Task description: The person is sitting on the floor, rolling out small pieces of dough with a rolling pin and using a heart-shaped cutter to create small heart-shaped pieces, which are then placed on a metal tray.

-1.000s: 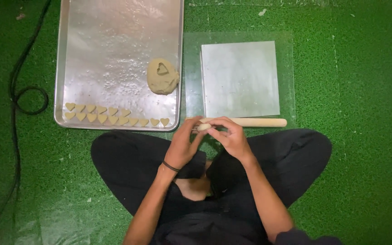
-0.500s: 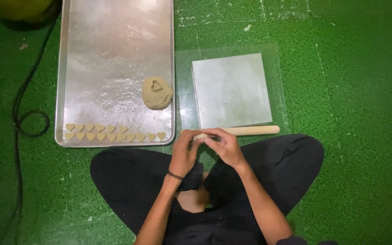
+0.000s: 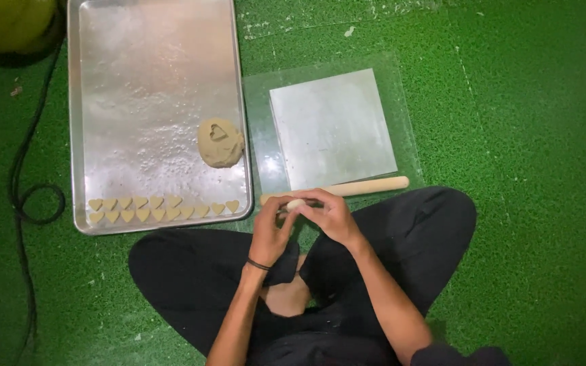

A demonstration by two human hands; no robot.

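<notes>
- We pinch a small dough piece (image 3: pixel 296 203) between left hand (image 3: pixel 270 232) and right hand (image 3: pixel 331 217), near the rolling pin (image 3: pixel 347 189).
- Squeezing hard could deform it (soft dough).
- It could drop onto the green mat (image 3: pixel 523 135), right of the tray (image 3: pixel 76 135).

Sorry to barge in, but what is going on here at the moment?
A person sits cross-legged on green matting, left hand and right hand together pinching a small piece of dough. A wooden rolling pin lies beside a grey board. The metal tray holds a dough lump and heart-shaped pieces.
</notes>
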